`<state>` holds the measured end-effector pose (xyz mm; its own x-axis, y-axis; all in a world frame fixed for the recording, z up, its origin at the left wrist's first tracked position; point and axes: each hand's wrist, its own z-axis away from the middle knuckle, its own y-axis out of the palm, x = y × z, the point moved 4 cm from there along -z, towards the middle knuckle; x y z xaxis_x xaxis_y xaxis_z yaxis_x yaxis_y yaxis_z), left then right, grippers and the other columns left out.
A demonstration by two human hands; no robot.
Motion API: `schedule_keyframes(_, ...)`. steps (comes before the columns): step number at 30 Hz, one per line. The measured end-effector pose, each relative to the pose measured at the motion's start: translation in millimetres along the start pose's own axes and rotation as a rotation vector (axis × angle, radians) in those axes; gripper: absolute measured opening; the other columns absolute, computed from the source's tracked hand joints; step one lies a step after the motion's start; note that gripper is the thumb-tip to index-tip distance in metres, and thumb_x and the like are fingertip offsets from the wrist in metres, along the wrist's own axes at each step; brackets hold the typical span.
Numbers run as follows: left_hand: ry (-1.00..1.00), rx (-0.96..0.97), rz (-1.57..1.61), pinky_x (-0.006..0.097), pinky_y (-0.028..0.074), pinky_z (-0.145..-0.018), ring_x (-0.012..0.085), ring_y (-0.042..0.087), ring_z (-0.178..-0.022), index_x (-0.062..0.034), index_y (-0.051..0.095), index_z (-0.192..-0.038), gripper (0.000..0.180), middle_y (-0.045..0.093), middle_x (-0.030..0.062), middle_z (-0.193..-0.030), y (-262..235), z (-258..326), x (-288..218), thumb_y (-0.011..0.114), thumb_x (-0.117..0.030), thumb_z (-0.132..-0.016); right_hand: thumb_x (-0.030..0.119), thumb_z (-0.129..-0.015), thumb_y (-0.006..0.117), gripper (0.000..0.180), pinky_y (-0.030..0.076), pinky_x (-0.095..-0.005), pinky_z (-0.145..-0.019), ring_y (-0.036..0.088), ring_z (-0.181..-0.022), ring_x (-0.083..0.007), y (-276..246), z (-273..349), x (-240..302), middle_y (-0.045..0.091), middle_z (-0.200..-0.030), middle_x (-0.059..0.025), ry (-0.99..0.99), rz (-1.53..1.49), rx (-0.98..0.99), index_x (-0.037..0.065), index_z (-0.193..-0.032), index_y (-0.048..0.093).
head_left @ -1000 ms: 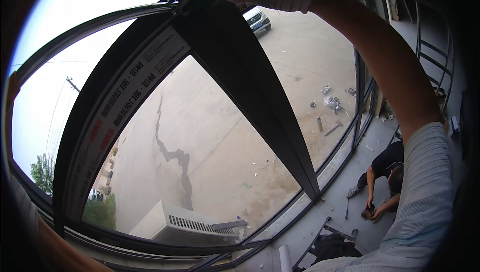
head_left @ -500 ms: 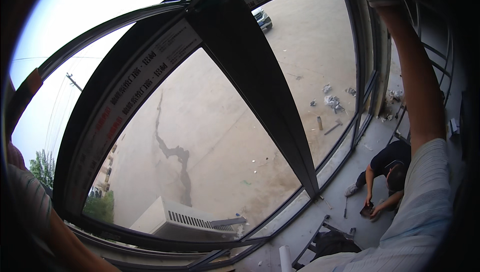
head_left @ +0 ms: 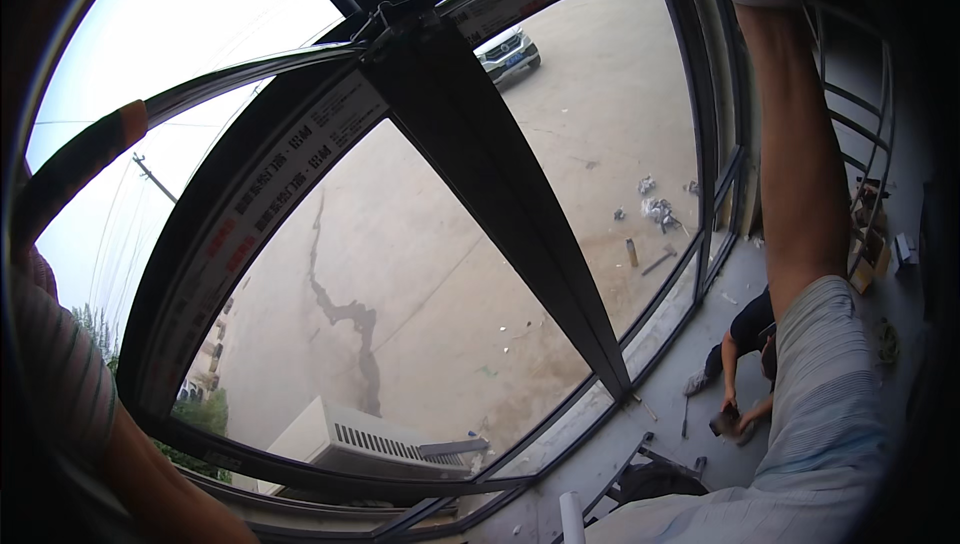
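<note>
Head view, looking down and out through a high window. Right arm (head_left: 800,174) runs straight up along the right edge, striped sleeve at the shoulder; a gloved cuff shows at the top rim but the right hand itself is cut off there, so whether it is closed on anything cannot be told. Left arm (head_left: 130,464) comes in low at the left, the left hand out of frame, grip unknown.

Between the two arms stands the dark window frame (head_left: 480,164): a broad mullion slants from the top down to the sill, a taped and labelled rail beside it. The raised reach probably steadies the person against the frame's upper part.

Below the right arm, another person (head_left: 745,354) crouches on the floor, holding something small. Far below the glass: an outdoor air-conditioner unit (head_left: 370,439), cracked pavement, scattered debris, a parked car (head_left: 508,52). No containers visible.
</note>
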<state>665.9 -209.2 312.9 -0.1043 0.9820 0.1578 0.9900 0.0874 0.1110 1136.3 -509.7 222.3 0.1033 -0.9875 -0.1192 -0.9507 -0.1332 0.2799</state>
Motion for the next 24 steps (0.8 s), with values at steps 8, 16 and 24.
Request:
schedule_keyframes(8, 0.247, 0.147, -0.009, 0.024, 0.053, -0.076, 0.0115, 0.068, -0.08, -0.0058, 0.064, -0.116, 0.02, 0.071, 0.0043, -0.093, 18, -2, -29, 0.062, -0.02, -0.103, 0.025, -0.099, 0.049, 0.035, 0.03, -0.0296, -0.042, 0.026, -0.037, -0.0108, 43, 36, -8, 0.031, -0.046, 0.0058, -0.149, 0.299, -0.188, 0.01, -0.069, 0.059)
schedule_keyframes(16, 0.676, 0.458, -0.248, 0.024, 0.042, -0.055, 0.0061, 0.057, -0.063, -0.0082, 0.064, -0.097, 0.013, 0.064, 0.0002, -0.08, 86, 18, -181, 0.067, -0.02, -0.101, 0.011, -0.098, 0.056, 0.028, 0.038, -0.0276, -0.043, 0.038, -0.044, -0.0088, 202, 63, -65, 0.046, -0.059, 0.001, -0.355, 0.852, -0.007, 0.006, -0.07, 0.055)
schedule_keyframes(24, 0.661, 0.4, -0.124, 0.022, 0.049, -0.065, 0.0086, 0.064, -0.071, -0.0053, 0.066, -0.106, 0.014, 0.068, 0.0014, -0.087, 48, -2, -133, 0.066, -0.018, -0.102, 0.035, -0.097, 0.053, 0.041, 0.049, -0.0361, -0.041, 0.044, -0.043, -0.0166, 128, 53, -41, 0.042, -0.053, -0.0029, -0.156, 0.402, -0.141, 0.009, -0.066, 0.05)
